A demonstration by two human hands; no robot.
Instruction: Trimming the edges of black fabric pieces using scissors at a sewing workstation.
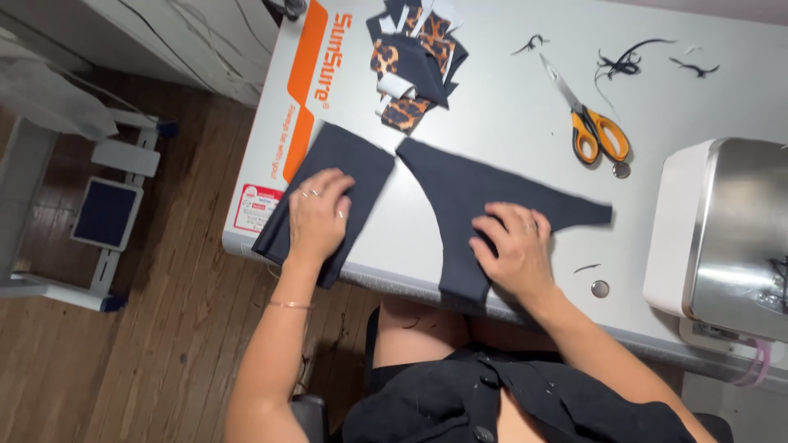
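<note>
On the white sewing table (492, 115), left hand (316, 217) and right hand (513, 250) press flat-palmed, gripping nothing, on dark fabric pieces (460, 184).

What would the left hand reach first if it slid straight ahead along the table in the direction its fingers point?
Probably the pile of leopard-print and black fabric scraps. The left hand lies flat on a black rectangular fabric piece, fingers pointing up-right toward that pile; the exact line is uncertain.

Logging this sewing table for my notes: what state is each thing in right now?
Rectangular black fabric piece: flat, overhanging table edge, under left hand.
Curved black fabric piece: spread flat, under right hand.
Orange-handled scissors: lying closed.
Leopard-print and black fabric scraps: piled loosely.
Black thread scraps: scattered.
</note>
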